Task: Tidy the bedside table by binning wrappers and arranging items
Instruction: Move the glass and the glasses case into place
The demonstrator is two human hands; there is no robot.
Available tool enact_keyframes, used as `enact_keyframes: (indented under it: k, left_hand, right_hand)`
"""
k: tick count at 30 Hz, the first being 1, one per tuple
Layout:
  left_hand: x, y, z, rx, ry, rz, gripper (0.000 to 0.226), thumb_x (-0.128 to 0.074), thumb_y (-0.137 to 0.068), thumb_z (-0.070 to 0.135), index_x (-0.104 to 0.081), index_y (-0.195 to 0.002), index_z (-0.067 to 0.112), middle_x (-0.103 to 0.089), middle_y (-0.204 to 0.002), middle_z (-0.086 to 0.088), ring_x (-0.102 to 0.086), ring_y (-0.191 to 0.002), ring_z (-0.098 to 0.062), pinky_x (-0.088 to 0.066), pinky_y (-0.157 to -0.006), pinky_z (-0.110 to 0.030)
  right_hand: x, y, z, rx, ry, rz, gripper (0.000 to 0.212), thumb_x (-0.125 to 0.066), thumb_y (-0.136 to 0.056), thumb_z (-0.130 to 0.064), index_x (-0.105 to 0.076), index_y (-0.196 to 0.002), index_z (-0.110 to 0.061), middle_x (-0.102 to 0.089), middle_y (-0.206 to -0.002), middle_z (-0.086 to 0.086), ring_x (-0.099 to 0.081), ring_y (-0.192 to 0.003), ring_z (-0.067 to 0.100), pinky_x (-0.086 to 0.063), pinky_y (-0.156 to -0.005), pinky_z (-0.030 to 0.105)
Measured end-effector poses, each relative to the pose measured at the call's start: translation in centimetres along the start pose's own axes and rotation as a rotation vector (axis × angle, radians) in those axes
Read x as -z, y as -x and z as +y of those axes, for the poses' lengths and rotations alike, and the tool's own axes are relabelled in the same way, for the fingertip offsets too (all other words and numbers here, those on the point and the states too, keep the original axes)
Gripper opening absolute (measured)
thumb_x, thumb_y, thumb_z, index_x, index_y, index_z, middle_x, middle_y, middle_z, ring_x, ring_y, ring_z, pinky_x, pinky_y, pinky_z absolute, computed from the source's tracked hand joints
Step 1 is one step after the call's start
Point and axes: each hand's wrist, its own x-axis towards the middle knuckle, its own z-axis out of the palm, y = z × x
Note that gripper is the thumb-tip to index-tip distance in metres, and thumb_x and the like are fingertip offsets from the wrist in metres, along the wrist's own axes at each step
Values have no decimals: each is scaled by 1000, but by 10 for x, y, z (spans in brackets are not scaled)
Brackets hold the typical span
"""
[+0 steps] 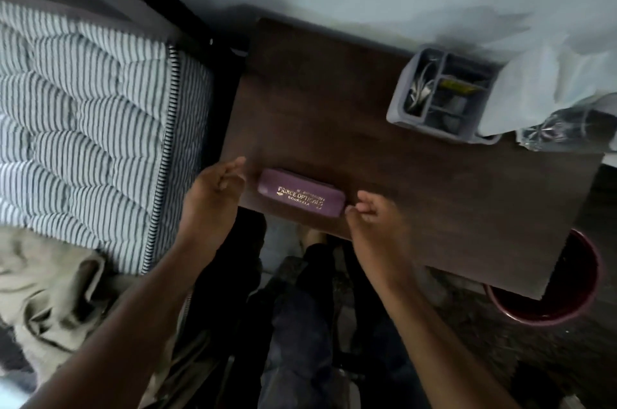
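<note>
Both hands are at the near edge of the table [417, 195], one on each side of the purple glasses case [300, 193]: the left hand [213, 198] sits just beside the case's left end with fingers loosely curled and nothing in them, while the right hand [374, 211] has its fingertips [354, 206] at or just touching the case's right end, also holding nothing. That bracketing pose reads as squaring the case up or nudging it into line along the front edge, which fits the arranging part of the task. Beyond the hands the dark wooden top is mostly bare, so the wrappers look to be gone already (none shows on the surface, at least). To the left of the left hand lies the striped mattress [83, 128], pressed against the table's side. Farther from the right hand, toward the wall, stands a grey divided organiser [400, 114] with small items sorted into its compartments, probably parked at the back to keep the front free. Below and right of the right hand, partly tucked under the table's corner, sits a dark red bin [581, 295], handy for dropping rubbish. Just past the organiser lies something clear and crinkled [547, 131]; whether it is glass or plastic I cannot tell.
</note>
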Motion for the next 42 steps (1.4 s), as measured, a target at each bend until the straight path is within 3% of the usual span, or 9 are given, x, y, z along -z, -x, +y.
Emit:
enact_keyframes:
  k: [5,9,18,22,25,29,31,34,42]
  left_hand:
    - [-20,7,-15,97,-23,-130,41,-59,-97,19,-59,-138,22,-68,-125,0,-64,-115,-18,-40,-90,-22]
    - [-29,1,-9,165,29,-78,41,-61,-93,20,-61,-135,21,-66,-125,0,-60,-115,-17,-40,-92,-26]
    - [-23,-47,62,-17,166,-57,35,-59,-70,32,-70,-103,32,-74,-104,-6,-68,-97,-20,-55,-93,-50]
    - [-20,-80,96,-23,169,-32,60,-61,-62,35,-70,-120,23,-73,-114,-6,-67,-108,-26,-52,-100,-41]
    - [-20,-94,114,-4,183,-94,40,-62,-60,30,-74,-99,24,-72,-103,-5,-65,-96,-21,-52,-90,-34]
    - [-23,-99,123,12,158,-121,35,-63,-57,30,-73,-88,17,-66,-88,-5,-61,-83,-25,-48,-76,-33]
    - [-27,-100,125,27,160,-126,31,-66,-71,21,-73,-101,19,-65,-101,-2,-58,-93,-17,-42,-79,-24]
    - [-35,-103,121,23,216,-114,75,-66,-62,25,-60,-136,12,-67,-126,-6,-62,-114,-19,-47,-93,-23]
    - [-42,-113,109,38,222,-87,81,-62,-48,39,-66,-123,9,-69,-121,-22,-64,-116,-36,-51,-98,-35]
  right_hand:
    - [-34,9,4,130,123,-11,77,-82,-80,-21,-46,-146,-8,-51,-128,9,-64,-105,25,-54,-99,32]
    - [-35,2,-1,187,123,-10,73,-80,-82,-5,-45,-147,-4,-47,-128,11,-54,-81,8,-40,-72,-6]
    - [-17,-59,-67,262,1,183,62,-79,-86,-20,-54,-143,-13,-56,-129,8,-59,-84,2,-55,-93,24]
    - [-21,-85,-89,328,105,225,67,-74,-91,-20,-44,-150,-5,-50,-135,16,-62,-96,17,-44,-94,13]
    - [-23,-98,-100,330,187,231,72,-70,-94,-18,-35,-154,0,-42,-141,18,-59,-118,31,-46,-109,34]
    - [-21,-110,-112,300,275,221,74,-66,-96,-18,-27,-156,0,-37,-146,18,-51,-127,30,-36,-110,30]
    - [-19,-116,-115,258,282,199,74,-65,-97,-16,-25,-157,-1,-33,-150,17,-49,-130,30,-35,-112,30]
    - [-16,-119,-116,251,296,196,70,-65,-96,-14,-28,-155,-1,-32,-151,17,-49,-131,31,-35,-110,29]
    - [-20,-110,-118,270,577,263,84,-58,-92,7,-5,-158,7,-35,-149,21,-59,-120,34,-50,-98,36]
